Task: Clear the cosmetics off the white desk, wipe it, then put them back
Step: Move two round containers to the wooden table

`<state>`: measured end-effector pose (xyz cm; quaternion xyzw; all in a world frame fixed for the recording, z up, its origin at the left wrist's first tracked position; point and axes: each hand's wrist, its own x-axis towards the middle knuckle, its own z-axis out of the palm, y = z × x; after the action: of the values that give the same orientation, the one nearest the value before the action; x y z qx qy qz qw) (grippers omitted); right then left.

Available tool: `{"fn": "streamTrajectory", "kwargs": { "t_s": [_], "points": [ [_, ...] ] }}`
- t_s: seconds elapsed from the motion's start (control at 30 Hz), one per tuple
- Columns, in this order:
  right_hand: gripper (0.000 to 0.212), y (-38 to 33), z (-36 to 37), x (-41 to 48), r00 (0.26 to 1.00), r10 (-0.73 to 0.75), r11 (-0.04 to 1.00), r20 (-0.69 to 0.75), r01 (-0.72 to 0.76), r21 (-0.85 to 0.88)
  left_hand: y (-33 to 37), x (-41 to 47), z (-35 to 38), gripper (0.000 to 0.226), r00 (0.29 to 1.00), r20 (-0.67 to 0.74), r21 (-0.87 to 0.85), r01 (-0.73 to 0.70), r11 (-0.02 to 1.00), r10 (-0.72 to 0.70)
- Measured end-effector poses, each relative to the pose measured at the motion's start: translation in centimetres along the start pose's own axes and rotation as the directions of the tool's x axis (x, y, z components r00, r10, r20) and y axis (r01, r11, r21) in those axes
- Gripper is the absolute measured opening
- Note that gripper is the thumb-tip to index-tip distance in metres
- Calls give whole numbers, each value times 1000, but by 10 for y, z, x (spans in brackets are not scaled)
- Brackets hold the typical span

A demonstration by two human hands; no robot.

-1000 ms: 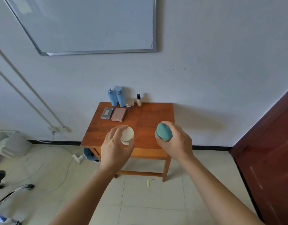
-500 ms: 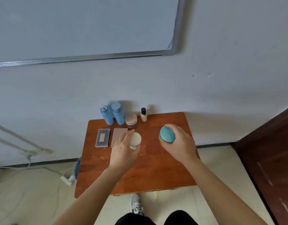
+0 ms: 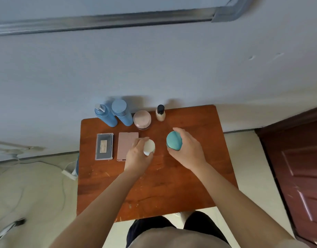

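My left hand (image 3: 138,158) grips a cream-lidded jar (image 3: 149,146) just above the brown wooden table (image 3: 163,190), right of a pink palette (image 3: 126,145). A teal-lidded jar (image 3: 174,143) is held in my right hand (image 3: 188,149) over the table's middle. At the back stand two blue bottles (image 3: 106,115) (image 3: 122,112), a pink-lidded jar (image 3: 142,119) and a small foundation bottle (image 3: 160,113). A grey compact case (image 3: 104,146) lies at the left. No white desk is in view.
A wall with a whiteboard frame (image 3: 118,19) rises behind the table. A dark red door (image 3: 300,167) stands at the right. Cables and a power strip (image 3: 69,174) lie on the tiled floor to the left. My legs (image 3: 172,230) are at the table's near edge.
I have stepped up to the table and look down more steeply. Both hands, still holding their jars, have moved from the table's front edge to over its middle and lower.
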<state>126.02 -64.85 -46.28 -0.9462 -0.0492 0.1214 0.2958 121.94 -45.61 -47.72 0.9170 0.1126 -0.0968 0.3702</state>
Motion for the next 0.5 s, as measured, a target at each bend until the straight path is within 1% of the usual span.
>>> {"fn": "streamTrajectory", "kwargs": {
  "t_s": [0.2,0.37,0.43,0.5],
  "points": [
    [77,6,20,21,995,-10,1000,101,11,-12,-10,21,13,57,1000,7,3,3,1000,-3],
    [80,3,25,28,994,-53,998,96,54,-16,-9,23,12,59,1000,3,48,-13,999,13],
    [84,3,23,28,991,-59,997,119,65,-44,-7,21,8,62,999,15,82,-34,996,33],
    [92,3,17,27,982,-60,996,179,71,-56,-3,18,0,63,998,17,118,-69,991,68]
  ]
}}
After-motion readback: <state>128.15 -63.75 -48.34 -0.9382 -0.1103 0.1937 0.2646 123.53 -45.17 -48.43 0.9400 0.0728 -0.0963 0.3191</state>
